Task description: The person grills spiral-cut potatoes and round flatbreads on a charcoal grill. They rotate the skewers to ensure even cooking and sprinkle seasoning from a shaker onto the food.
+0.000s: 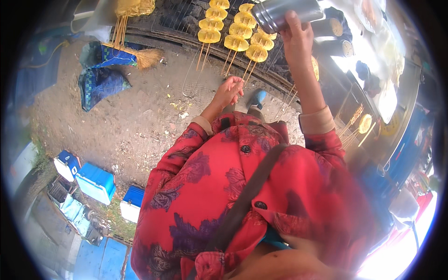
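Yellow, round-sliced pieces on paired wooden sticks lie across a dark grill [175, 16] at the top of the head view. My left hand [228, 91] is closed at the stick ends of one skewer [256, 52], fingers pinched around them. A second skewer [236, 43] lies just left of it, and a third skewer [208, 36] farther left. Above the right part of the grill, my right hand [299, 39] grips a shiny metal canister [284, 13], tilted on its side. The canister's open end or lid cannot be made out.
More metal canisters [338, 48] stand right of the grill. Several skewers lie on a metal counter [389, 119] at the right. A straw brush [147, 57] and blue bags [100, 86] are at the left. Cool boxes [95, 179] sit on the dirt ground.
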`<action>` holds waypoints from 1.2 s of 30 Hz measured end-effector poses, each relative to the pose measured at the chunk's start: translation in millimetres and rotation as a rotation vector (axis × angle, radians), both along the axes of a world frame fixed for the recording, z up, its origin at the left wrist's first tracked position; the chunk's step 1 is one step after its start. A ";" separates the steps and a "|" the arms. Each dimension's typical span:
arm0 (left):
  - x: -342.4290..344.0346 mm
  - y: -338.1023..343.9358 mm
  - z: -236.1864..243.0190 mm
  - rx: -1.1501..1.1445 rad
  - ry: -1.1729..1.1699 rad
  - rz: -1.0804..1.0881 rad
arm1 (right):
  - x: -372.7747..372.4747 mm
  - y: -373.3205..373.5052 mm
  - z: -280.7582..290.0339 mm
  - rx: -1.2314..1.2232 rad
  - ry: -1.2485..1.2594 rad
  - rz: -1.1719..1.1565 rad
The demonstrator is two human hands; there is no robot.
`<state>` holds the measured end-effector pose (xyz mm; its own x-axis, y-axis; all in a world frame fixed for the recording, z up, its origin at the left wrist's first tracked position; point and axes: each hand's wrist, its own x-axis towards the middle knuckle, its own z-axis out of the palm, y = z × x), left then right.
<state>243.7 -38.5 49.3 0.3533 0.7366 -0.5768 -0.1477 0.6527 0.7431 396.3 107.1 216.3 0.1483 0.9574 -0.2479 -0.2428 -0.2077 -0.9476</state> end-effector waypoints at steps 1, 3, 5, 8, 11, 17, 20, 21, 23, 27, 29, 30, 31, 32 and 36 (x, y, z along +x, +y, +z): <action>1.6 0.7 -0.9 0.018 0.015 -0.001 | 3.6 0.8 -6.7 0.021 -0.005 0.008; 4.6 -4.6 -2.6 0.147 0.166 -0.044 | 12.3 0.1 -27.1 0.052 -0.014 0.022; 9.3 2.4 -7.5 0.413 0.442 -0.108 | 18.8 11.7 -43.2 0.116 -0.019 0.048; 18.2 5.3 20.5 0.656 0.779 -0.145 | 19.2 -4.1 -37.9 0.022 -0.081 0.028; 27.2 13.7 16.2 0.779 1.008 -0.220 | 29.6 -12.4 -40.6 -0.007 -0.139 0.080; 26.1 8.1 28.4 0.725 0.915 -0.241 | 70.8 -21.0 -12.4 0.143 -0.262 0.009; 24.7 21.4 49.7 0.489 0.355 -0.052 | 48.2 -28.7 51.1 0.139 -0.291 -0.003; 25.4 23.1 54.3 0.303 0.121 -0.029 | 49.1 -30.5 52.7 0.115 -0.275 -0.033; 26.0 18.1 44.1 0.032 -0.226 0.011 | 69.5 -13.7 12.9 0.068 -0.313 -0.070; 27.1 19.0 11.8 -0.085 -0.295 0.049 | 87.5 -5.1 48.2 0.072 -0.382 0.319; 26.7 9.8 19.3 -0.081 -0.195 0.065 | 78.5 -5.9 6.0 0.122 -0.040 0.080; 28.1 12.8 22.1 -0.065 -0.154 0.070 | 79.9 -1.0 -7.5 0.128 -0.028 0.021; 24.0 6.9 18.9 -0.087 -0.175 0.044 | 81.0 2.5 -16.5 0.123 -0.038 -0.014; 23.0 5.6 14.3 -0.102 -0.183 0.058 | 83.5 9.3 -25.2 0.125 -0.047 -0.031; 18.8 -16.0 1.2 -0.172 -0.197 0.082 | 93.8 17.2 -33.1 0.143 -0.007 -0.047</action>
